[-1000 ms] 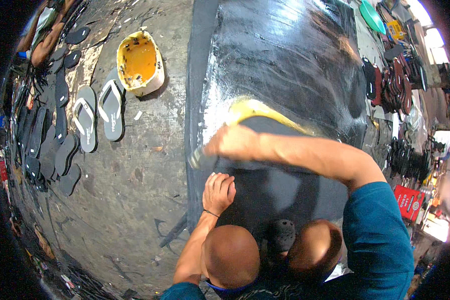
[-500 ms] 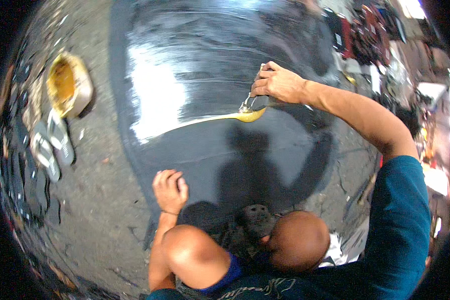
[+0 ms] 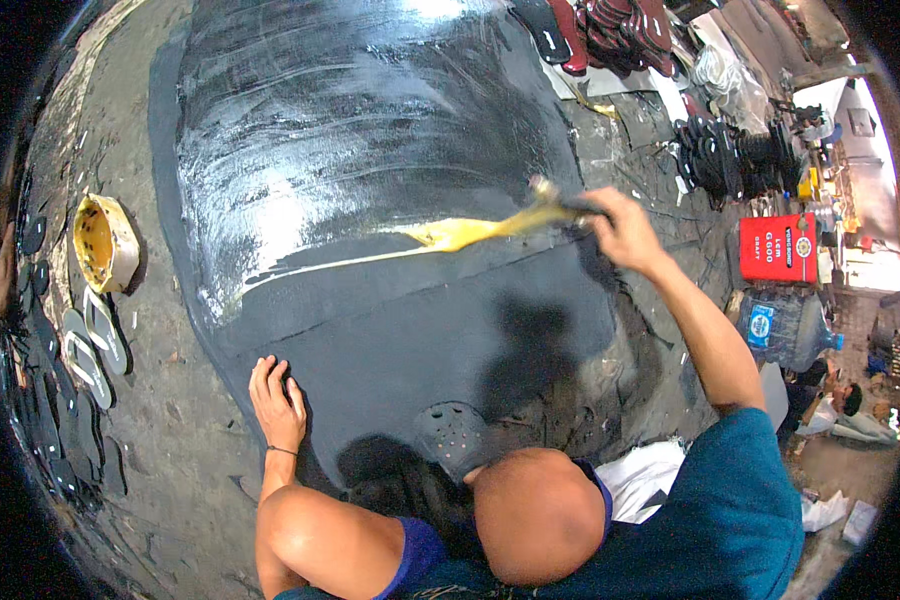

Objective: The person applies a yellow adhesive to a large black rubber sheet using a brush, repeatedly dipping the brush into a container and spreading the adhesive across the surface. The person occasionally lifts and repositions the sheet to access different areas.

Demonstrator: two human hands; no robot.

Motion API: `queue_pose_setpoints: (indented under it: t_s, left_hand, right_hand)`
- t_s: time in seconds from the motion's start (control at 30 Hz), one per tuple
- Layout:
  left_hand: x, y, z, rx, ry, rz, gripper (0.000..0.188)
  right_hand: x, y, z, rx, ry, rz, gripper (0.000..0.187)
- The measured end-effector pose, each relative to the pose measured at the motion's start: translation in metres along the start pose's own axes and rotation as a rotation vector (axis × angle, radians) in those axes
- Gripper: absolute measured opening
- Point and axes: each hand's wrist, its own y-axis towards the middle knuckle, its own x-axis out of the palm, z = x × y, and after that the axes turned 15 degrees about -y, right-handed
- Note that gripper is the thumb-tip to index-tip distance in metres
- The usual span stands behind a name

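Observation:
A large dark sheet (image 3: 380, 345) lies on the ground before me, its far part coated and glossy. Across its middle runs a streak of thick yellow glue (image 3: 460, 234), thinning to a pale line toward the left. At the sheet's right side, my right hand (image 3: 625, 232) is closed around a spreading tool (image 3: 568, 204); motion smears it, so its exact kind cannot be made out. Glue trails from the tool's end. My left hand (image 3: 278, 405) rests on the sheet's near left edge, fingers stretched out, holding nothing.
Left of the sheet stand a glue-stained tub (image 3: 123, 248) and a pair of flip-flops (image 3: 88, 365). Rightward are a red can (image 3: 778, 248), a large water bottle (image 3: 792, 335) and stacked dark soles (image 3: 735, 158). My clog (image 3: 450, 430) touches the sheet's near part.
My right hand has swung to the right with the spreading tool, and the yellow glue is now drawn out wider. The view has shifted; my left hand still rests on the sheet.

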Motion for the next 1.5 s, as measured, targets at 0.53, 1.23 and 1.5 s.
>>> queue_pose_setpoints:
  t_s: [0.53, 1.23, 1.5]
  left_hand:
    - [-0.009, -0.105, 0.012, -0.197, -0.005, -0.030, 0.038]
    - [0.032, -0.124, -0.014, -0.024, -0.261, 0.402, 0.028]
    - [0.022, -0.119, -0.015, -0.053, -0.288, 0.325, 0.030]
  right_hand:
    - [0.099, 0.053, -0.103, 0.396, -0.096, -0.148, 0.029]
    - [0.161, 0.116, -0.481, -1.301, -0.176, -0.123, 0.019]
    - [0.119, 0.211, -0.471, -1.077, -0.279, -0.211, 0.037]
